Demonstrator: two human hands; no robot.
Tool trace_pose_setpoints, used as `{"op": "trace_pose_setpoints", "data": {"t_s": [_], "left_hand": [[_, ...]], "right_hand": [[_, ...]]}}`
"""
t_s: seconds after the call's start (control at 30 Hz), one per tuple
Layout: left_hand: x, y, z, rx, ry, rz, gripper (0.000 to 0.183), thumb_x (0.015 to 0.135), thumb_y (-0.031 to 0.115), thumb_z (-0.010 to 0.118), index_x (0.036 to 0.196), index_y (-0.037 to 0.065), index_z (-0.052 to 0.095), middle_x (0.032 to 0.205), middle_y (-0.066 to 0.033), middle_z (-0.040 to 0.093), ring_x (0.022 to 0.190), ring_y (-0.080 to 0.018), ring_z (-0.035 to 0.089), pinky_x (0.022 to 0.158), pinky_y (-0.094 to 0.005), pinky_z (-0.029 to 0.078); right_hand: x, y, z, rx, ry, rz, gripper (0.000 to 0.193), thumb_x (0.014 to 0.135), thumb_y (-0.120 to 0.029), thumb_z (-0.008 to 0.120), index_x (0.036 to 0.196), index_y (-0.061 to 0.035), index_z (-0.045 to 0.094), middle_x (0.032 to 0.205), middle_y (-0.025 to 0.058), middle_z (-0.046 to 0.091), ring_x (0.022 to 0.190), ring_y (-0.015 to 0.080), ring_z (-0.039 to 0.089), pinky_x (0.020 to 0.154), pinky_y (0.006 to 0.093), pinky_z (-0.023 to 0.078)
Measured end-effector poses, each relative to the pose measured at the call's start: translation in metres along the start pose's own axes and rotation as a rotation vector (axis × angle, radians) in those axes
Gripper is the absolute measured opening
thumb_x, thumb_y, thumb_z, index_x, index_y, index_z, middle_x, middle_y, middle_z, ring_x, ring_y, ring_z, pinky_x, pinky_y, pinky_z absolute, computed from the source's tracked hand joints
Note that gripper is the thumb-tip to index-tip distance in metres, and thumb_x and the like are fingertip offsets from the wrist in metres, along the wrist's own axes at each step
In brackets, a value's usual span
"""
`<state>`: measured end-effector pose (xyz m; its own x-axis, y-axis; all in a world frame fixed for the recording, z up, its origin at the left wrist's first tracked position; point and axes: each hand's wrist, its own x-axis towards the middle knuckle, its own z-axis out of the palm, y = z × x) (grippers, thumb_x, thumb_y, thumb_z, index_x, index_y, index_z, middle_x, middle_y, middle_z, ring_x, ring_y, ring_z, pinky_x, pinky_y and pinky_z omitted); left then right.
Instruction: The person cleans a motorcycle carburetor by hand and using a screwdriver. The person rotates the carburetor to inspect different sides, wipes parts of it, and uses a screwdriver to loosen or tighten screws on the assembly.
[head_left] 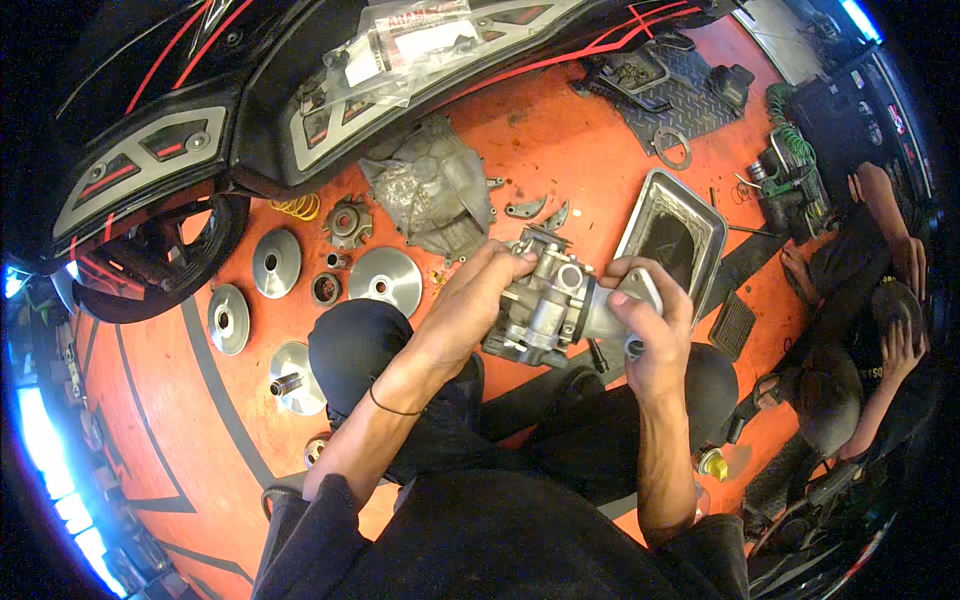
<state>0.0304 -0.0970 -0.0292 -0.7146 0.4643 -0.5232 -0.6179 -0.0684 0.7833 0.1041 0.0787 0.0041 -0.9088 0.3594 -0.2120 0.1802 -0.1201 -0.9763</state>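
Observation:
Above my knees I hold a silver metal throttle body [543, 300] between both hands. My left hand [468, 308] is closed around its left side, with the thumb on top near the upper corner. Joined to its right side is a pale grey intake manifold [602, 314] with a flange at its end. My right hand [656, 338] is closed on this manifold, thumb in front and fingers curled over the flange. The palms hide parts of both pieces. A dark cable end [598, 355] shows just under the joint.
A black scooter [270, 100] with red stripes stands ahead, plastic bags [400, 45] on its footboard. On the orange floor lie a crankcase cover [425, 185], several pulley discs [385, 282] and a metal tray [705, 225]. A co-worker [850, 370] sits at right, near a green coiled hose [785, 120].

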Motion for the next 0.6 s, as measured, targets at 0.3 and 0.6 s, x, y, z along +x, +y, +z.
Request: {"op": "trace_pose_setpoints", "data": {"t_s": [0.3, 0.6], "left_hand": [[-0.017, 0.023, 0.006, -0.363, 0.050, 0.142, 0.018, 0.092, 0.022, 0.052, 0.091, 0.005, 0.059, 0.081, -0.0018, 0.060, 0.068, -0.0094, 0.057, 0.058, -0.0247, 0.048], [-0.010, 0.018, 0.007, -0.090, 0.073, 0.161, 0.023, 0.091, 0.018, 0.047, 0.100, 0.004, 0.062, 0.090, -0.0026, 0.062, 0.081, -0.0098, 0.057, 0.071, -0.0249, 0.046]], "right_hand": [[0.007, 0.010, -0.002, 0.460, -0.027, 0.272, 0.032, 0.079, -0.015, 0.059, 0.101, 0.0086, 0.061, 0.092, 0.0135, 0.065, 0.082, 0.0199, 0.062, 0.076, 0.0298, 0.048], [0.008, 0.013, 0.002, 0.483, -0.014, 0.309, 0.035, 0.079, -0.018, 0.060, 0.102, 0.0083, 0.061, 0.092, 0.0138, 0.065, 0.081, 0.0193, 0.062, 0.074, 0.0294, 0.048]]}}
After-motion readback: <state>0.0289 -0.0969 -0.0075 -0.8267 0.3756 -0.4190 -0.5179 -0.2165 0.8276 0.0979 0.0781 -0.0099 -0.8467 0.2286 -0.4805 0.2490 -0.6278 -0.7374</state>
